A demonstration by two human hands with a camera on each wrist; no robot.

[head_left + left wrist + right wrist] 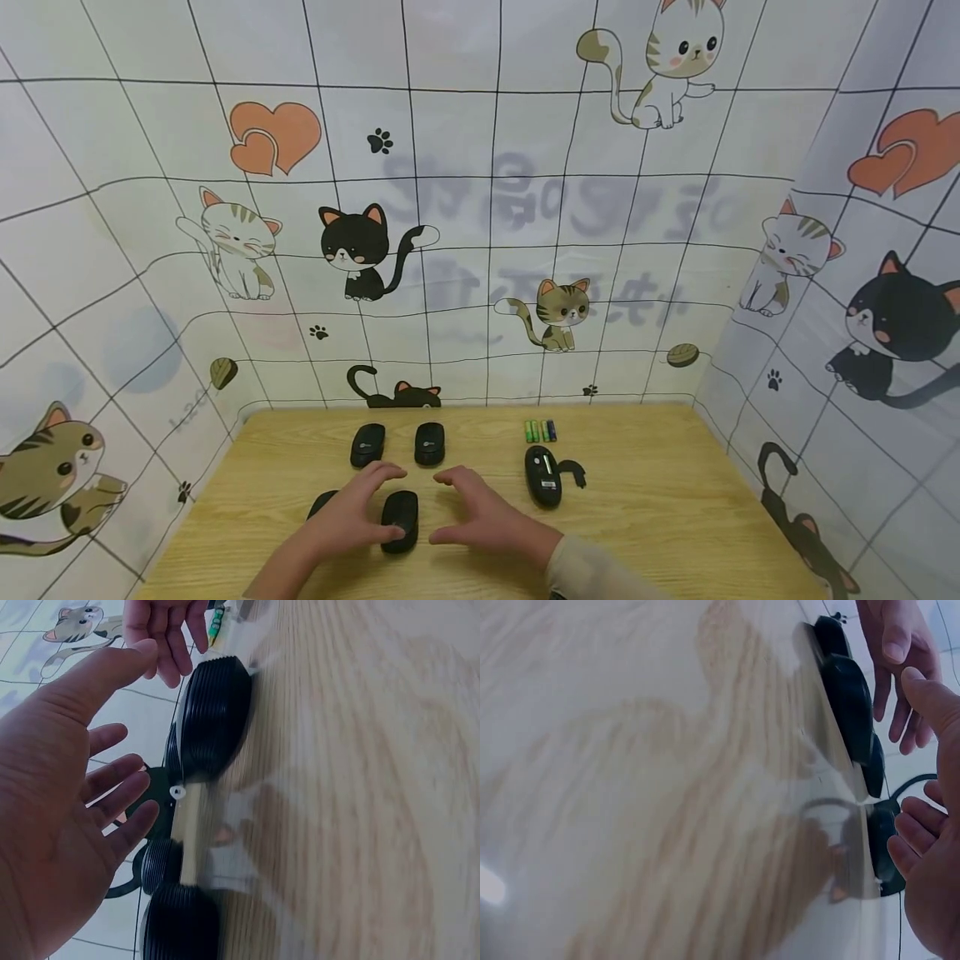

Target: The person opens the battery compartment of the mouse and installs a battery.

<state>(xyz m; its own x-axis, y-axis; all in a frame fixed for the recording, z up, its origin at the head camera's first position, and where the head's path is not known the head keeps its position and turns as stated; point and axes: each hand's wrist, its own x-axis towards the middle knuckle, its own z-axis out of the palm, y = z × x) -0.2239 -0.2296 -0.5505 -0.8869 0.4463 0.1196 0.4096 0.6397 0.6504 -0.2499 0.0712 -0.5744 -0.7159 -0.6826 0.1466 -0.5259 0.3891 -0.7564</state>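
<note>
A black computer mouse [400, 512] lies upright on the table between my two hands. My left hand [347, 510] hovers to its left, fingers spread and slightly bent; its thumb overlaps the mouse in the head view, and whether it touches cannot be told. To the right, my right hand [491, 521] is held with thumb and fingers apart, holding nothing. The left hand partly hides another black mouse [321, 502]. In the left wrist view, the left palm [45, 802] is empty beside a mouse [216, 712]. The right wrist view has the right hand [937, 847] empty too.
Two black mice [367, 445] [430, 443] sit farther back. An overturned mouse [543, 487] with its battery bay uncovered lies at right, beside a black cover [573, 472]. Several small batteries [540, 431] lie behind it. Cat-patterned sheeting [465, 208] surrounds the wooden table [660, 492].
</note>
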